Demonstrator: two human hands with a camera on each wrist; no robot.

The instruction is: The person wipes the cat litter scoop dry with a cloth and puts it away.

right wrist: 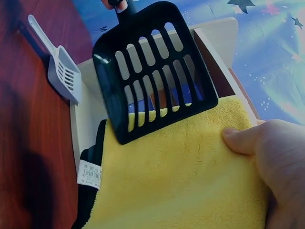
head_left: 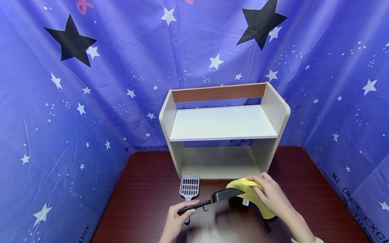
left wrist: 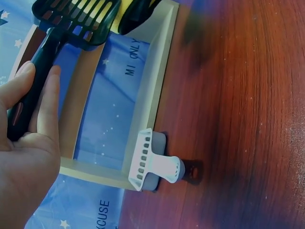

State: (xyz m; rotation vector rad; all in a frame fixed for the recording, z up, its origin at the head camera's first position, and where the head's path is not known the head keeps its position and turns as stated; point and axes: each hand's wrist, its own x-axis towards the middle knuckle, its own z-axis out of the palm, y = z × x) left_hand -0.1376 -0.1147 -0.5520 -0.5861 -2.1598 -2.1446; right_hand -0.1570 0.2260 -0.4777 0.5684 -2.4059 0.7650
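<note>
My left hand point(head_left: 177, 217) grips the handle of a black slotted litter scoop point(head_left: 224, 195), held up over the table with its head toward the right. My right hand point(head_left: 275, 195) pinches a yellow plush cloth point(head_left: 253, 197) with a dark edge and a white label point(right wrist: 89, 174). In the right wrist view the cloth overlaps the front edge of the scoop, and its yellow shows through the slots. A pale grey litter scoop point(left wrist: 164, 167) lies on the table beyond my left hand, its slotted head against the shelf's front left corner.
A two-level wooden shelf point(head_left: 223, 123) with a white upper board stands at the back of the dark red-brown table point(head_left: 139, 202). Blue star-patterned curtains point(head_left: 115, 67) hang behind it and on both sides.
</note>
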